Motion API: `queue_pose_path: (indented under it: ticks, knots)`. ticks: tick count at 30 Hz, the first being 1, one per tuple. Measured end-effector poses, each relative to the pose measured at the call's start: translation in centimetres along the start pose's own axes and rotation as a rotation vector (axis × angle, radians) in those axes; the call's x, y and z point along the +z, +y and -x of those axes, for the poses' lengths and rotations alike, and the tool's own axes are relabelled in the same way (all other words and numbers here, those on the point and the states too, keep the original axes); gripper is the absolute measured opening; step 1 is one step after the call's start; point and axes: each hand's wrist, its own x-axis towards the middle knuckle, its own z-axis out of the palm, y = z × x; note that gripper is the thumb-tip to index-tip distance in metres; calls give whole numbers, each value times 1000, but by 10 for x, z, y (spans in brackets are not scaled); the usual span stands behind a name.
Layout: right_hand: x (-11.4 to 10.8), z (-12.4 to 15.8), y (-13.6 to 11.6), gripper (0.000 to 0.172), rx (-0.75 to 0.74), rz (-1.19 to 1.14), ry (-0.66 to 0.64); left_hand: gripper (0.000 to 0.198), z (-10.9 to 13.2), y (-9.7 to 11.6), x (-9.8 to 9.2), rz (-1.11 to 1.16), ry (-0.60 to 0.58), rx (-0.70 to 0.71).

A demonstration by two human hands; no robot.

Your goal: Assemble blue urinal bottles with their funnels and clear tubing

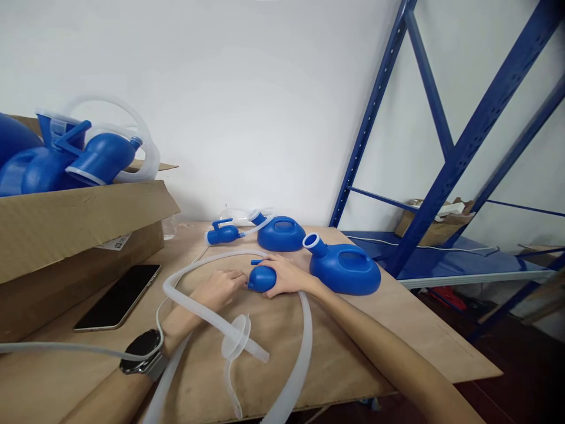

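Note:
My right hand (285, 274) is wrapped round a small blue plastic funnel-like cup (262, 279) with a handle, its narrow spout pointing left. Close to that spout, my left hand (224, 285) has its fingers pinched together; whatever they hold is hidden. A long translucent tube (198, 307) crosses over my left forearm, loops behind both hands and runs down to the table's front edge. Near its free end sits a clear cap (236, 337) with a strap. To the right of my right hand stands a blue urinal bottle (346, 271) with an open, white-rimmed neck.
A second blue bottle (282, 235) and another blue cup (224, 234) with tubing lie at the back. On the left, a cardboard box (83, 235) holds several blue parts. A phone (118, 297) lies beside it. A white cable (75, 347) crosses my watch (141, 353). Blue shelving (441, 194) stands right.

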Motion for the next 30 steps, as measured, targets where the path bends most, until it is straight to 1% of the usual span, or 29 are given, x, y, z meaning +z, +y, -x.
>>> queue_pose_path:
  ticks: [3,5,8,11,14,18,20,23,26,28,30]
  knots:
    - [-1,-3,3,77,12,-28,-11,35,0,1,-3,-127,12,62]
    - [-1,-6,6,78,38,-37,-26,36,-1,1,-3,-207,25,139]
    - [-4,-9,8,80,77,-67,-68,35,-2,0,4,-292,26,260]
    - [-6,-12,9,80,111,-115,-117,33,-1,-2,10,-293,24,285]
    - [-6,-12,10,80,109,-128,-96,33,-1,-2,8,-247,1,217]
    - [-2,-9,9,80,67,-85,-29,31,-1,-1,-2,-93,-24,14]
    - [-1,-6,7,82,42,-61,-19,30,-4,1,-8,28,-9,-65]
    - [-1,-3,4,86,19,-31,-12,27,-10,5,-19,248,40,-123]
    - [-1,-1,0,87,13,-14,-10,23,-17,7,-26,450,24,-181]
    - [-1,1,-2,87,9,0,-2,21,-18,5,-25,572,-12,-255]
    - [1,1,-3,87,1,12,11,28,-18,2,-18,672,-28,-329]
